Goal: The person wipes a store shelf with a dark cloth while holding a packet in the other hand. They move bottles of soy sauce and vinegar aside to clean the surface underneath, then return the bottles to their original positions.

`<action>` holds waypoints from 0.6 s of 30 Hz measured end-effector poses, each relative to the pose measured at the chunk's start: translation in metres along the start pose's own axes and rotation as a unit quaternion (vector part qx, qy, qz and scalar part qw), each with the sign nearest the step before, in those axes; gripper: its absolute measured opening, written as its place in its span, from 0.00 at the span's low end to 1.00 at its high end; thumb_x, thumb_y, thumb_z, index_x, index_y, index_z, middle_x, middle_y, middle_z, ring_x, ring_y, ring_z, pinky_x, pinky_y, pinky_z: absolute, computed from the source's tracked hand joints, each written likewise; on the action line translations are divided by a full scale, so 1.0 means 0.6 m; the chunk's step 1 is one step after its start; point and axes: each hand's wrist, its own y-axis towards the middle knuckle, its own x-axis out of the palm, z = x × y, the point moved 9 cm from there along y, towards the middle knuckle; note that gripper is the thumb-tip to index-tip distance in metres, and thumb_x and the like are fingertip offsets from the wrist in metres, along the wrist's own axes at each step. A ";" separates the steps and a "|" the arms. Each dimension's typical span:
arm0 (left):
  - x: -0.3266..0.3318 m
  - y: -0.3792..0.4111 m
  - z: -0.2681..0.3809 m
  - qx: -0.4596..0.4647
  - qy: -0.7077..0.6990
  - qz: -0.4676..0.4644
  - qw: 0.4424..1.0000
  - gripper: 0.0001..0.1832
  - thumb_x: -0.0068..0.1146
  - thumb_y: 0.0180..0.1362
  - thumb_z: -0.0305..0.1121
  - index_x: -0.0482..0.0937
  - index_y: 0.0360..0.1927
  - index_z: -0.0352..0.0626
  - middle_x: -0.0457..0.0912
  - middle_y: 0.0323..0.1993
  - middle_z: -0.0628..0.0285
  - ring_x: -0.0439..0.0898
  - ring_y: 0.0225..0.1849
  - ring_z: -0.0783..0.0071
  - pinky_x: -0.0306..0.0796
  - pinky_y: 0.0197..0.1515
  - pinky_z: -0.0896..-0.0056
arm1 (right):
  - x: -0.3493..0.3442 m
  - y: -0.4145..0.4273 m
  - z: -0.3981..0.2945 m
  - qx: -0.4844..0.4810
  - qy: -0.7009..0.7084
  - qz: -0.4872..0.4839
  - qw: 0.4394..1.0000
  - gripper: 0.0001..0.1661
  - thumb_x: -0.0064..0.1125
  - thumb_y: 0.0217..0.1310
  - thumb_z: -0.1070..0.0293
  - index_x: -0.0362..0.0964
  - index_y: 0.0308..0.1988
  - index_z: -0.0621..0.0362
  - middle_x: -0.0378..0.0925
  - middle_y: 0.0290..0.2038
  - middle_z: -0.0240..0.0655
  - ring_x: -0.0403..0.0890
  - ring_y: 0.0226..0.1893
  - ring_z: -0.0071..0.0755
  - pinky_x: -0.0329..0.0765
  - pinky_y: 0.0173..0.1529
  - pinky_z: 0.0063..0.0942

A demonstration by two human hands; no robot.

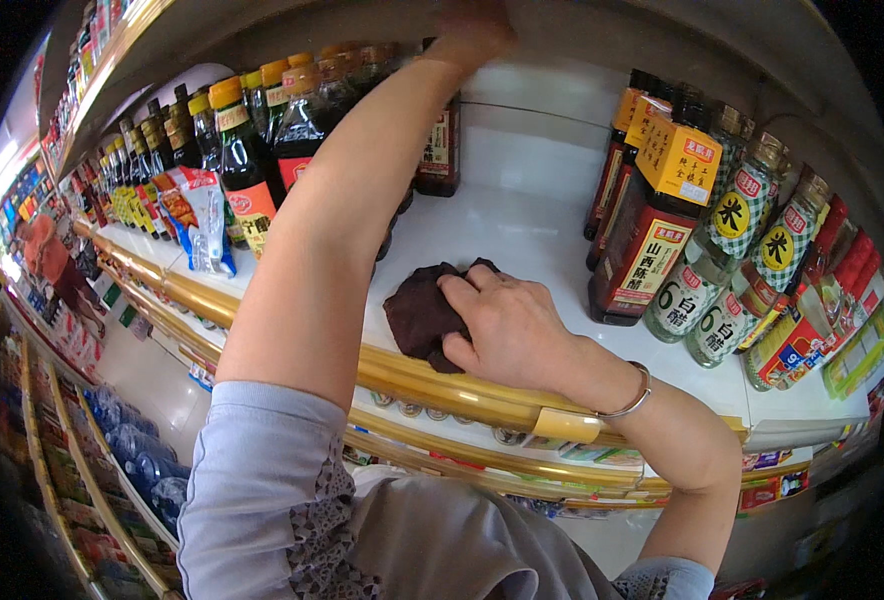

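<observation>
My right hand presses a crumpled dark brown cloth onto the white shelf, close to its gold front edge. The fingers are bent over the cloth. My left arm stretches up across the view, and my left hand is dark and blurred near the back of the shelf; its fingers and anything in them cannot be made out. Behind the left forearm stands a dark vinegar bottle, partly hidden. Right of the cloth are a dark vinegar bottle with a yellow neck carton and clear white vinegar bottles.
Left of my arm stand rows of dark sauce bottles, with a blue-and-white packet before them. Red-topped packages are farther right. A yellow tag holder sits on the front rail. A person stands in the aisle.
</observation>
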 end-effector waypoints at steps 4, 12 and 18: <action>0.069 -0.019 -0.074 -0.126 -0.213 -0.013 0.969 0.15 0.54 0.54 0.36 0.83 0.41 0.39 0.82 0.44 0.47 0.81 0.48 0.51 0.75 0.46 0.52 | -0.001 0.003 -0.001 -0.002 -0.010 0.005 1.000 0.22 0.56 0.50 0.61 0.69 0.39 0.68 0.74 0.33 0.55 0.80 0.30 0.55 0.78 0.34 0.47; 0.082 -0.056 -0.099 -0.199 -0.277 -0.008 0.940 0.13 0.55 0.51 0.33 0.83 0.37 0.36 0.82 0.41 0.45 0.82 0.45 0.48 0.77 0.43 0.55 | 0.001 0.004 -0.001 -0.011 -0.007 0.009 1.000 0.24 0.56 0.50 0.59 0.69 0.43 0.67 0.73 0.33 0.53 0.79 0.32 0.56 0.77 0.35 0.47; 0.009 -0.046 -0.042 -0.150 -0.311 0.031 0.938 0.12 0.57 0.46 0.35 0.84 0.32 0.39 0.83 0.35 0.46 0.84 0.37 0.53 0.78 0.38 0.60 | 0.004 0.005 0.002 -0.002 -0.012 0.001 1.000 0.28 0.55 0.48 0.59 0.70 0.48 0.66 0.74 0.34 0.51 0.79 0.31 0.56 0.77 0.36 0.46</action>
